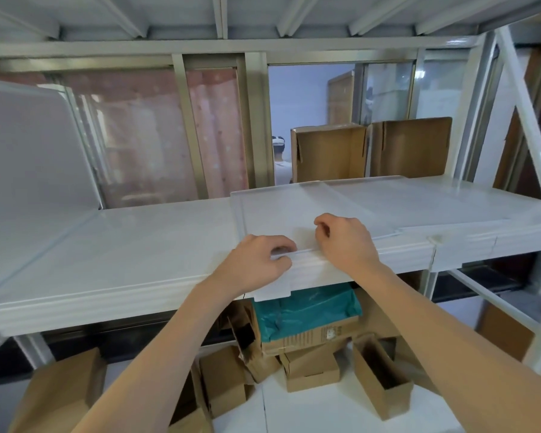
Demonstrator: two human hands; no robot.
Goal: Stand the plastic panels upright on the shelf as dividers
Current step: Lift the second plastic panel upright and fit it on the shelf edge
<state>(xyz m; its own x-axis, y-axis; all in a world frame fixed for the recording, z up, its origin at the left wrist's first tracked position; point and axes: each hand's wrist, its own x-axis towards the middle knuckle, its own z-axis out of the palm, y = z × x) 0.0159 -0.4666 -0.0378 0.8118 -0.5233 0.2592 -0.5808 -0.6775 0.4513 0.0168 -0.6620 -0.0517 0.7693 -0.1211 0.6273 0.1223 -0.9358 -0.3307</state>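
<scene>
A translucent white plastic panel point(281, 210) lies flat on the white shelf point(122, 245), its near edge at the shelf's front lip. My left hand point(256, 260) pinches that near edge between thumb and fingers. My right hand point(344, 239) curls over the same edge just to the right. Further flat panels point(434, 201) lie overlapped under and beside it toward the right. One panel point(28, 157) stands upright at the far left of the shelf.
Two open cardboard boxes point(328, 154) stand at the shelf's back right. Below the shelf sit several cardboard boxes and a teal bag point(310, 307). A diagonal white brace point(525, 114) crosses the right side. A person stands beyond the window opening point(280, 160).
</scene>
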